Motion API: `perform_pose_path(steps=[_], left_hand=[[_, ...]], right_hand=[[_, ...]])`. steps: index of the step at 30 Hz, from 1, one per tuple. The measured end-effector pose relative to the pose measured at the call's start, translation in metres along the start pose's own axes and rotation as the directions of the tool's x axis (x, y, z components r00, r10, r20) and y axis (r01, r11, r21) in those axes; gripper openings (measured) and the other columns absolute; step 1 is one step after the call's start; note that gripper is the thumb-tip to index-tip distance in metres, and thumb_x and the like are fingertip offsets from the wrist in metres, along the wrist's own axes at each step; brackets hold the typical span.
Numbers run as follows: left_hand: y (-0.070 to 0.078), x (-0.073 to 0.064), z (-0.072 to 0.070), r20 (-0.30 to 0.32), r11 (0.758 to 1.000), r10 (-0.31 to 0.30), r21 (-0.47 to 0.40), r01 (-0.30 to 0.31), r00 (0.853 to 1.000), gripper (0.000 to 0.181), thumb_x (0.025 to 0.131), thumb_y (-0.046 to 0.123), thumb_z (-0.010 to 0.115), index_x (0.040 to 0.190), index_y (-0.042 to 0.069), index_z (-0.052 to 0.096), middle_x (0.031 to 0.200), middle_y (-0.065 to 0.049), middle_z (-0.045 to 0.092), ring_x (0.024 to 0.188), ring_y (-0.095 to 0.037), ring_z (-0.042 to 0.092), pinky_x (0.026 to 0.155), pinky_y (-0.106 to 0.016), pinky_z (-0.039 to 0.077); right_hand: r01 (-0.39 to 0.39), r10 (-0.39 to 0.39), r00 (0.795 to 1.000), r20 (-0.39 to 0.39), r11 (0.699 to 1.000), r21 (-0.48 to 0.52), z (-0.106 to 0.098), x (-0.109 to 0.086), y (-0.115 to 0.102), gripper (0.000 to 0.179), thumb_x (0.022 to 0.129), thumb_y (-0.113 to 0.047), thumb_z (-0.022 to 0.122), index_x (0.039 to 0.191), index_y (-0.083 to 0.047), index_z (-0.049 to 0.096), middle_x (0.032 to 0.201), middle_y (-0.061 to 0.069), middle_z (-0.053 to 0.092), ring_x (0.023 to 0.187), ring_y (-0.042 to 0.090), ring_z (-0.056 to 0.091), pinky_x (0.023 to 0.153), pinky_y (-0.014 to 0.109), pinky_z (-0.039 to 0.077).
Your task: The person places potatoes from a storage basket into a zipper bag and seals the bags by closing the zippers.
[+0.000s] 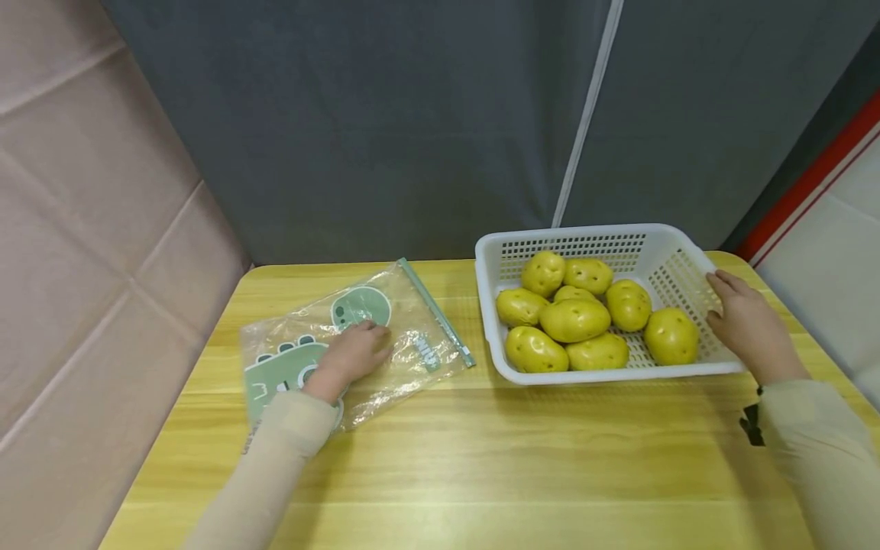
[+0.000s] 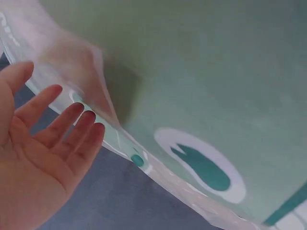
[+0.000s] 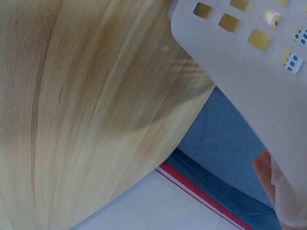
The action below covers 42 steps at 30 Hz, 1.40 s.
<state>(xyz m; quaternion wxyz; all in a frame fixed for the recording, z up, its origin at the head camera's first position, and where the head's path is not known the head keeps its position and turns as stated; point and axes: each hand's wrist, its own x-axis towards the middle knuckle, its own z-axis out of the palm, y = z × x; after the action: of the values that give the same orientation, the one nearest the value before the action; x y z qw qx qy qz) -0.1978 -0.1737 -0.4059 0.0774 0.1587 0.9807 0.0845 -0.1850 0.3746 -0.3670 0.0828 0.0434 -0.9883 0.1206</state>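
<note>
A clear zip bag [image 1: 412, 382] with green cartoon prints and a green slider strip lies flat on the left part of the table. My left hand [image 1: 355, 353] is over its middle; the left wrist view has the fingers [image 2: 67, 127] loosely extended beside the plastic, gripping nothing. To the right, a white plastic basket [image 1: 490, 305] holds several yellow potatoes [image 1: 574, 319]. My right hand [image 1: 749, 325] holds the basket's right rim. From the right wrist, the basket wall [image 3: 240, 86] hides most of that hand, with only part of the fingers [image 3: 264, 175] showing.
The light wooden table [image 1: 440, 458] extends in front of both things. Behind it hangs a dark grey curtain [image 1: 385, 137] with a pale vertical strip. A quilted light panel [image 1: 82, 244] borders the left, and a white wall with a red band [image 1: 818, 183] the right.
</note>
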Motion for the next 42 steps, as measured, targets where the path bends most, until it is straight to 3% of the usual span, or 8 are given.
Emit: perform_pose_path(steps=[6,13,19,32,42], left_hand=[[0.014,-0.002,0.003,0.076,0.996,-0.083,-0.021,0.085,0.994,0.067,0.092,0.053,0.052,0.136,0.002,0.049,0.14,-0.025,0.047,0.122,-0.046,0.05,0.1,-0.059,0.044],[0.02,-0.005,0.006,0.086,0.997,-0.078,0.006,0.078,0.993,0.078,0.087,0.055,0.058,0.142,0.003,0.041,0.147,-0.026,0.038,0.131,-0.047,0.042,0.105,-0.059,0.04],[0.009,-0.005,0.008,0.104,0.997,-0.02,-0.067,0.027,0.994,0.079,0.087,0.049,0.062,0.145,0.003,0.037,0.152,-0.025,0.03,0.139,-0.045,0.031,0.111,-0.059,0.032],[-0.013,-0.003,0.005,0.136,0.974,0.134,-0.199,-0.105,0.982,0.079,0.087,0.037,0.067,0.145,-0.002,0.033,0.153,-0.03,0.023,0.14,-0.049,0.026,0.114,-0.06,0.025],[-0.021,0.0,0.004,0.147,0.96,0.178,-0.245,-0.139,0.973,0.078,0.087,0.035,0.067,0.147,0.0,0.032,0.155,-0.028,0.02,0.141,-0.049,0.022,0.115,-0.062,0.02]], right_hand=[[0.001,-0.001,1.0,-0.003,1.0,0.001,0.0,0.0,-0.001,0.062,0.083,0.005,0.054,0.139,0.017,0.03,0.139,0.04,0.033,0.116,0.06,0.036,0.096,0.072,0.032],[-0.002,0.002,1.0,-0.001,1.0,-0.003,-0.001,0.001,0.0,0.062,0.083,0.005,0.055,0.139,0.017,0.03,0.138,0.04,0.033,0.116,0.06,0.036,0.096,0.072,0.032],[-0.003,0.003,1.0,0.005,1.0,-0.002,-0.001,-0.001,0.0,0.062,0.083,0.005,0.056,0.139,0.018,0.03,0.137,0.041,0.033,0.115,0.06,0.036,0.095,0.072,0.032],[-0.002,0.002,1.0,0.0,1.0,0.009,0.0,0.0,0.0,0.063,0.083,0.005,0.055,0.139,0.017,0.03,0.138,0.04,0.034,0.116,0.06,0.036,0.096,0.072,0.032],[-0.002,0.002,1.0,0.002,1.0,0.014,0.001,0.002,0.002,0.063,0.084,0.004,0.054,0.14,0.016,0.029,0.139,0.04,0.033,0.116,0.06,0.036,0.095,0.072,0.032]])
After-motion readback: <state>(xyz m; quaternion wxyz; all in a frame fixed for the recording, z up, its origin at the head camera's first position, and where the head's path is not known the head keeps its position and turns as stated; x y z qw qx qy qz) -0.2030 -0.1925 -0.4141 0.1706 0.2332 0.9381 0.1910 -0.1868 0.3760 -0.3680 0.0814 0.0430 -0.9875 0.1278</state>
